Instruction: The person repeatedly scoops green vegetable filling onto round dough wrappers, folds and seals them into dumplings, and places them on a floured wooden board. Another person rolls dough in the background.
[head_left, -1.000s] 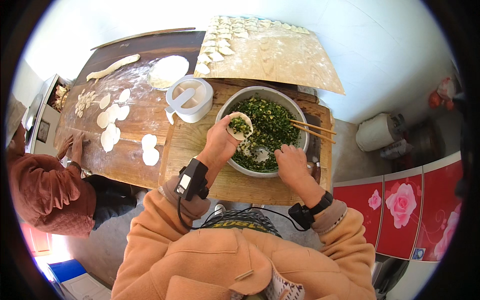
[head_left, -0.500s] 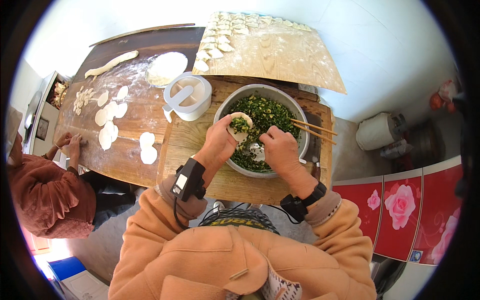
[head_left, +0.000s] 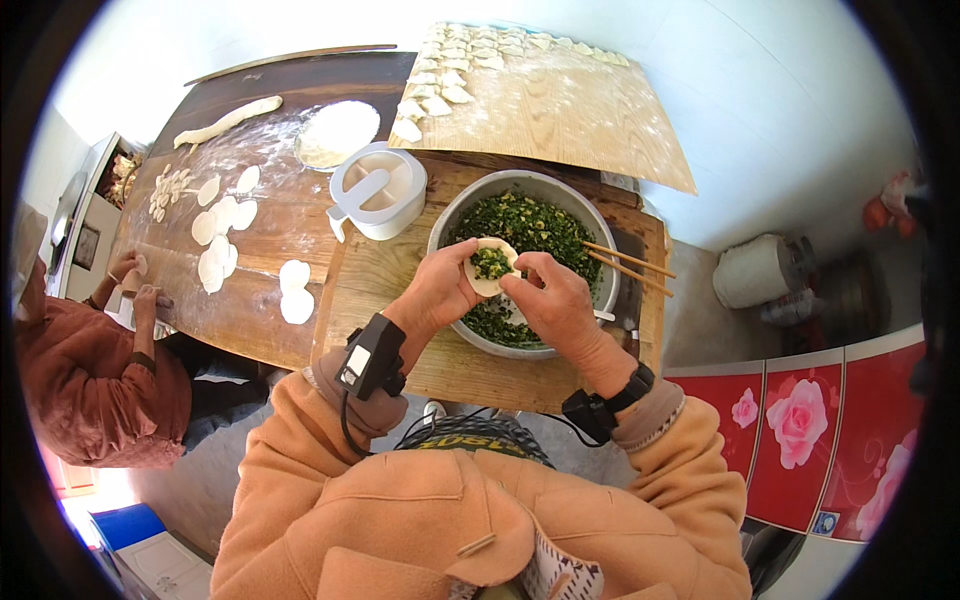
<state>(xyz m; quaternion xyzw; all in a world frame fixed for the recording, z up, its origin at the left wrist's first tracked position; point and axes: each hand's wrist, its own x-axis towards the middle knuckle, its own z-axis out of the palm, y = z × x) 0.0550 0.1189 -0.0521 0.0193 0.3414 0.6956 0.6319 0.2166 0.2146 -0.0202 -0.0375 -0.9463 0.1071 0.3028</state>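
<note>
My left hand [head_left: 440,285] holds a round dumpling wrapper [head_left: 484,288] up over the bowl, with a small mound of chopped green filling [head_left: 491,263] at its middle. The fingers of my right hand [head_left: 557,305] are bent against the wrapper's right edge, pinching it. The wrapper is still spread rather than folded over. Below both hands stands a large metal bowl [head_left: 447,214] of green filling mixed with yellowish bits. A spoon, partly hidden by my right hand, rests in it, its handle end [head_left: 604,315] at the right rim.
Chopsticks [head_left: 640,262] jut over the bowl's right rim. Behind it lies a floured board [head_left: 570,110] with rows of dumplings. Leftward are a lidded plastic container [head_left: 378,190], a bowl of flour [head_left: 338,135], wrappers [head_left: 295,292], dough pieces and a dough roll [head_left: 228,119]. Another person [head_left: 110,370] works at far left.
My left hand has turned the filled wrapper to face up more. My right hand has left the spoon in the bowl and come up to the wrapper's edge.
</note>
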